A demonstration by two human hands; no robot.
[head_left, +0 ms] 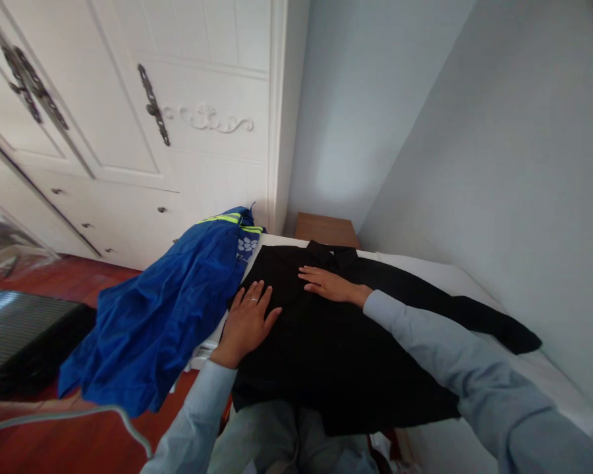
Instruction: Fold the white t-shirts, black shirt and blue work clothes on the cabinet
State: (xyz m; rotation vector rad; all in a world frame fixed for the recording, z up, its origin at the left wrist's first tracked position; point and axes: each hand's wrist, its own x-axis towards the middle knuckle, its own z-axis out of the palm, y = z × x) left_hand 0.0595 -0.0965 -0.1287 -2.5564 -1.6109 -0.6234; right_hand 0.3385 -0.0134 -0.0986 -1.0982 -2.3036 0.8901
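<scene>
A black long-sleeved garment (346,355) with a collar lies spread over a white surface (439,270), one sleeve stretched out to the right. My left hand (250,319), with a ring on one finger, rests on its left edge, fingers apart. Flat on the upper part, below the collar, lies my right hand (329,284), its fingers extended. Neither hand grips anything. Close to the left hand, a blue garment (163,303) with yellow-green stripes hangs over the surface's left end.
A white wardrobe (217,92) with dark handles stands behind on the left. Beyond the surface is a brown wooden piece (326,229) by the grey wall. A black ribbed object (24,336) and a pale cable (79,413) are at the lower left, over the red floor.
</scene>
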